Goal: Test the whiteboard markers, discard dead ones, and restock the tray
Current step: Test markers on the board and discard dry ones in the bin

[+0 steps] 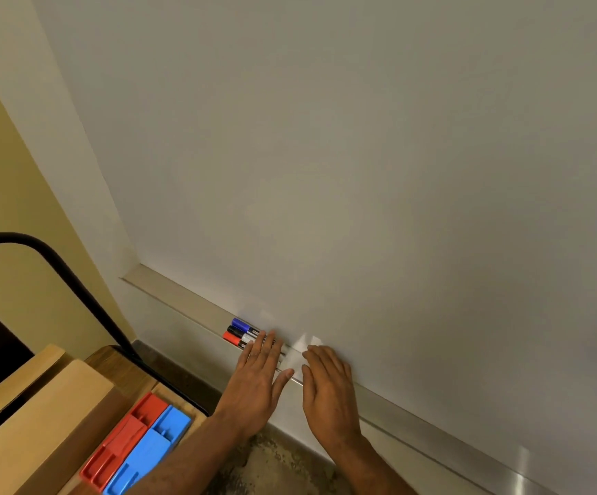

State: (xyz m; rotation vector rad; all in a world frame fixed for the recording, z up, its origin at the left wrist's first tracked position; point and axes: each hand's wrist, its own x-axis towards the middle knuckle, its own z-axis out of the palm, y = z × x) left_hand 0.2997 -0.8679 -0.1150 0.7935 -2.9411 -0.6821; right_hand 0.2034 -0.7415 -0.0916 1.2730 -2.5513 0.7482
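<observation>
Three markers [241,333], along tray [175,294] (caps left)

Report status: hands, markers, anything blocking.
Left hand open, fingers on the markers. Right hand open over the tray. Markers capped, none picked up. Nothing in the way.

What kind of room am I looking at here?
Probably a classroom or meeting room: a wall-mounted whiteboard, its metal tray holding markers, and a cardboard box beside it.

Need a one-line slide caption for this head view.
Open left hand over three markers in the tray; open right hand beside it.
</observation>
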